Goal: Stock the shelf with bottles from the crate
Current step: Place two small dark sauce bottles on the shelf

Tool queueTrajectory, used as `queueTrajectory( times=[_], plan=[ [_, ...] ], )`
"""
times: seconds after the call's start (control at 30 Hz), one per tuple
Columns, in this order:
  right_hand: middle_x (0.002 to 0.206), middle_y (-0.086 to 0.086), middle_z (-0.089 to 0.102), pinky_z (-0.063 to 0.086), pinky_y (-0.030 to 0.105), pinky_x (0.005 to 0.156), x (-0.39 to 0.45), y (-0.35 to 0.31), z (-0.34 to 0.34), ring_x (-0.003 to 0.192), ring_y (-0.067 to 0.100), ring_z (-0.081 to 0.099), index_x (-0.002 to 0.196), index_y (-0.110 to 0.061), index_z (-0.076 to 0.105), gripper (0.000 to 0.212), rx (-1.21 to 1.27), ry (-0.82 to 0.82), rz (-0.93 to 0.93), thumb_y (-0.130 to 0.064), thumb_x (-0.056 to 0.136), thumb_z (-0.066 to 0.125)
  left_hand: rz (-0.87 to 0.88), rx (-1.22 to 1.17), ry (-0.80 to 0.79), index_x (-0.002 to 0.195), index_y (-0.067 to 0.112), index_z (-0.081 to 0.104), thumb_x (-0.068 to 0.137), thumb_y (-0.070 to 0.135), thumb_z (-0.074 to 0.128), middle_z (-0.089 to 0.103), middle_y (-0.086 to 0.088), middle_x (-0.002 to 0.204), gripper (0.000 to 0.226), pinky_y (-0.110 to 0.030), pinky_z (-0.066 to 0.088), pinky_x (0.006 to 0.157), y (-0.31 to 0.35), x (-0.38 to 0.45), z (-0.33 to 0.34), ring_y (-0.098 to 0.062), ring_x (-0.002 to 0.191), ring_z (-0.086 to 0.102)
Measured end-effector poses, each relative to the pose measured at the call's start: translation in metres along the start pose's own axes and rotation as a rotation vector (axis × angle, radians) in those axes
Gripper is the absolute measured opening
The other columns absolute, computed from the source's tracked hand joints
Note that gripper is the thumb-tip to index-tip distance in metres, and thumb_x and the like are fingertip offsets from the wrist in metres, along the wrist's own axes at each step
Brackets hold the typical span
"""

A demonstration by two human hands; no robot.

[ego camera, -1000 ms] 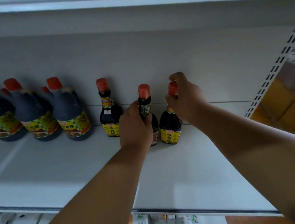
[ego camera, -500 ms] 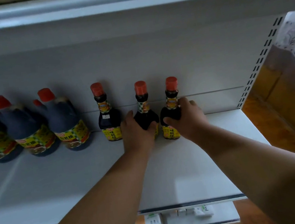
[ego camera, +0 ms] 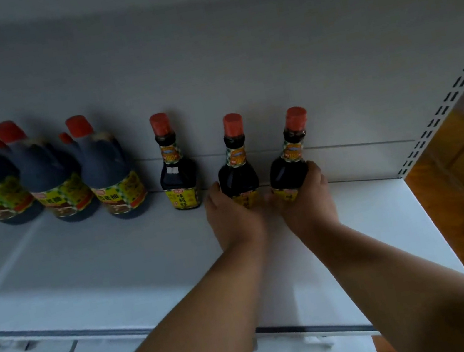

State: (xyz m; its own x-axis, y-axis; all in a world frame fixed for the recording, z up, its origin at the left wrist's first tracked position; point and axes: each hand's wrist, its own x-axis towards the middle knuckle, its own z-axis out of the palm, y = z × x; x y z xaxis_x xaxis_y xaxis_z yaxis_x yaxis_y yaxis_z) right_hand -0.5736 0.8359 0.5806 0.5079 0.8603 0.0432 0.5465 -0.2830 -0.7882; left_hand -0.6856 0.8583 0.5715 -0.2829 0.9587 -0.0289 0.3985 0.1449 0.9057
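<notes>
1. The left hand (ego camera: 233, 216) is wrapping its fingers (ego camera: 214, 190) around the lower body of the middle small soy sauce bottle (ego camera: 236, 165), closed on its glossy dark belly.
2. The right hand (ego camera: 306, 200) is gripping the rightmost small bottle (ego camera: 290, 162) the same way, fingers curled over its yellow label.
3. Both bottles are standing upright at the back of the white metal shelf (ego camera: 115, 258), just beside each other.
4. A third small bottle (ego camera: 177, 173) is standing free to their left.
5. Further left, large handled jugs (ego camera: 109, 172) with red caps are lining up; three are showing in front, with more caps behind.
</notes>
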Motion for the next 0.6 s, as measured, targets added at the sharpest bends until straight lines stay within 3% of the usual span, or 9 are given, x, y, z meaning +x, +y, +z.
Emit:
queueTrajectory(
  times=[0.13,0.27,0.37,0.6],
  plan=[
    [0.128,0.006,0.05,0.044,0.032,0.079,0.004,0.005,0.004,0.111,0.031,0.056,0.125,-0.016,0.042,0.068,0.023,0.01,0.081,-0.04,0.074,0.079,-0.052,0.063,0.091,0.137,0.015,0.04,0.068,0.033,0.08,0.045,-0.011,0.137,0.083,-0.042,0.042,0.1,0.001,0.007,0.012,-0.033,0.125,0.046],
    [0.126,0.006,0.055,0.037,0.029,0.074,0.011,0.007,0.002,0.109,0.03,0.056,0.125,-0.016,0.044,0.062,-0.024,-0.025,0.04,-0.037,0.078,0.077,0.057,0.045,0.063,0.141,0.015,0.039,0.075,0.029,0.078,0.05,-0.009,0.138,0.078,-0.042,0.044,0.101,-0.011,0.017,0.009,-0.03,0.126,0.049],
    [0.125,0.005,0.056,0.038,0.029,0.073,0.012,0.007,0.005,0.107,0.03,0.057,0.126,-0.017,0.045,0.063,-0.016,-0.005,0.045,-0.036,0.076,0.078,0.05,0.015,0.054,0.146,0.018,0.033,0.078,0.026,0.076,0.05,-0.007,0.141,0.081,-0.043,0.044,0.103,-0.016,0.021,0.007,-0.029,0.127,0.049],
    [0.123,0.005,0.059,0.04,0.03,0.073,0.02,0.009,0.01,0.106,0.029,0.058,0.125,-0.017,0.047,0.062,-0.025,0.005,0.075,-0.034,0.075,0.08,0.027,0.0,0.022,0.14,0.012,0.041,0.076,0.025,0.079,0.051,-0.01,0.135,0.076,-0.04,0.046,0.098,-0.018,0.023,0.012,-0.03,0.122,0.052]
  ],
)
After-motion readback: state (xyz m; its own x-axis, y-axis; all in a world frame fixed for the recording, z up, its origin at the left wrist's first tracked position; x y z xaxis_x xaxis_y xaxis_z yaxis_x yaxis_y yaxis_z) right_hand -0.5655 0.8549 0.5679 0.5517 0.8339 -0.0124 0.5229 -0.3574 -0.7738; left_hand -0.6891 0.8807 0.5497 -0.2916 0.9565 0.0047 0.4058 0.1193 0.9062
